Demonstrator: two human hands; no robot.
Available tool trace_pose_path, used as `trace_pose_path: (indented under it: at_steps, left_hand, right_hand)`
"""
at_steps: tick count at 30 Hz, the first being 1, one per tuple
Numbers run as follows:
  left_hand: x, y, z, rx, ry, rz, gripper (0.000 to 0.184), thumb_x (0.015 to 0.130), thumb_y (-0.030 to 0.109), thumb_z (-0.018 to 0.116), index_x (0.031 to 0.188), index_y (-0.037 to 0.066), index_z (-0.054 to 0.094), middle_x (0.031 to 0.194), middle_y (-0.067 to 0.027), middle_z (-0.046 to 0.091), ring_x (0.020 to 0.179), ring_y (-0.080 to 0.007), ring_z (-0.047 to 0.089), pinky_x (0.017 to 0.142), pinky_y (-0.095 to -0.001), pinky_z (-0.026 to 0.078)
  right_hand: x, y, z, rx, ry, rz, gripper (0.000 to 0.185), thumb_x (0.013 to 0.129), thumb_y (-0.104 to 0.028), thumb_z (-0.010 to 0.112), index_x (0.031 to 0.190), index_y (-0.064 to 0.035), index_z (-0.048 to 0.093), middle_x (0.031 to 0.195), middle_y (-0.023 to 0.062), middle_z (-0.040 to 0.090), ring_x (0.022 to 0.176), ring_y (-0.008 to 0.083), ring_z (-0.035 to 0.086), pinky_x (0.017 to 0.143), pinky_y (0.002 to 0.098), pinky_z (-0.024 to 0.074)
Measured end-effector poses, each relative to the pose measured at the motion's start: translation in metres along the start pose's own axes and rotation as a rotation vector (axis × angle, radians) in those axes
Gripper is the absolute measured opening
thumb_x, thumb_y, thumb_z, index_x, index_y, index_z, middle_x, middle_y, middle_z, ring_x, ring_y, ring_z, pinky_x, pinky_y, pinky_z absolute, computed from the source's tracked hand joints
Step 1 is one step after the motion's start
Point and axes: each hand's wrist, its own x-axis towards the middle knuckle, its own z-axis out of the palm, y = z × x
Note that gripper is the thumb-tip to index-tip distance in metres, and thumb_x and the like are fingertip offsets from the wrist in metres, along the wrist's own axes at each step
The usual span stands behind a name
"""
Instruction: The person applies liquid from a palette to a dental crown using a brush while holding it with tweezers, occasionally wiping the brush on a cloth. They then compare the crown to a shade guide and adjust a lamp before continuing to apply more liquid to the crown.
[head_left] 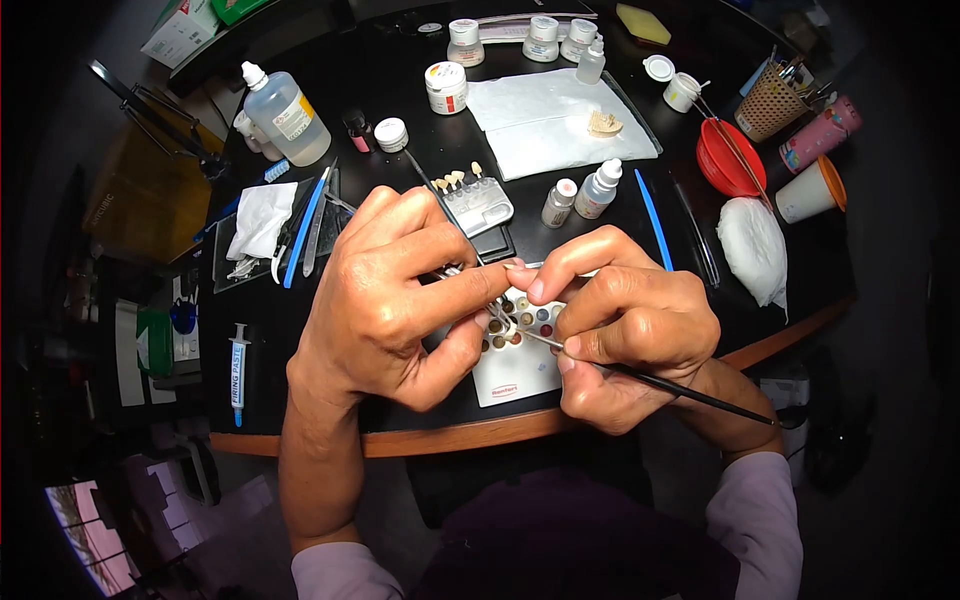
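Over a white palette (510, 376) with small colored wells, both hands meet. My left hand (400, 300) is closed on metal tweezers (496, 306), whose tips hold a small pale piece (509, 325). My right hand (635, 330) pinches a thin dark-handled brush (690, 390), its tip at or beside that piece; contact is hard to tell. The index fingers of both hands nearly touch above the palette. Just beyond the hands stands a grey holder (480, 205) with several tooth-shaped pieces on pegs.
Two small bottles (597, 190) stand behind my right hand. Farther back are a white cloth (545, 120) and jars (446, 88). A red bowl (728, 158) and cotton (752, 250) lie right; a large bottle (290, 118) and a syringe (239, 375) are left.
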Motion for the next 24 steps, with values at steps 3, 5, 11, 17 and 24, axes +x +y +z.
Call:
trace_pose_path:
  at_steps: [3, 5, 11, 17, 24]
  left_hand:
    - [0.0, 0.0005, 0.0, 0.0, 0.006, -0.004, 0.04, 0.059, 0.017, 0.069, 0.094, 0.006, 0.083, 0.076, -0.004, 0.067, 0.069, -0.0225, 0.051, 0.067, -0.0376, 0.036]
    - [0.0, 0.0006, 0.0004, -0.001, 0.01, -0.004, 0.04, 0.058, 0.017, 0.069, 0.093, 0.006, 0.083, 0.076, -0.0039, 0.067, 0.069, -0.0225, 0.05, 0.067, -0.0375, 0.036]
    - [0.0005, 0.0017, -0.0009, -0.001, 0.006, -0.008, 0.039, 0.057, 0.017, 0.069, 0.092, 0.006, 0.083, 0.076, -0.0036, 0.067, 0.069, -0.0222, 0.05, 0.067, -0.0373, 0.035]
    - [0.0001, 0.0019, 0.0002, 0.003, 0.017, -0.007, 0.039, 0.057, 0.016, 0.069, 0.093, 0.006, 0.083, 0.076, -0.003, 0.067, 0.07, -0.0219, 0.051, 0.067, -0.0372, 0.035]
    - [0.0029, 0.0063, -0.0018, 0.021, 0.005, -0.01, 0.036, 0.06, 0.015, 0.074, 0.095, 0.011, 0.082, 0.077, -0.0009, 0.062, 0.074, -0.0224, 0.055, 0.069, -0.0388, 0.037]
  right_hand:
    - [0.0008, -0.0004, -0.0004, -0.006, -0.009, 0.001, 0.019, 0.067, 0.009, 0.068, 0.08, -0.0036, 0.06, 0.076, 0.0093, 0.068, 0.088, 0.0316, 0.071, 0.083, 0.0487, 0.0666]
    - [0.001, 0.0, -0.0002, -0.007, -0.013, -0.005, 0.019, 0.067, 0.009, 0.068, 0.08, -0.0036, 0.06, 0.076, 0.0095, 0.068, 0.088, 0.0318, 0.071, 0.083, 0.0485, 0.0665]
    - [0.0012, -0.0002, 0.0, -0.006, -0.011, 0.002, 0.02, 0.066, 0.009, 0.069, 0.079, -0.0037, 0.06, 0.075, 0.0095, 0.068, 0.087, 0.0318, 0.072, 0.082, 0.0479, 0.0665]
    - [0.002, -0.0018, -0.0006, 0.01, -0.016, 0.008, 0.019, 0.067, 0.01, 0.067, 0.079, -0.0035, 0.059, 0.075, 0.0098, 0.067, 0.087, 0.0317, 0.071, 0.084, 0.0503, 0.0673]
    - [0.0, 0.0002, 0.001, 0.017, 0.008, -0.001, 0.019, 0.066, 0.009, 0.068, 0.077, -0.0036, 0.058, 0.074, 0.0091, 0.066, 0.086, 0.0311, 0.071, 0.082, 0.0492, 0.0667]
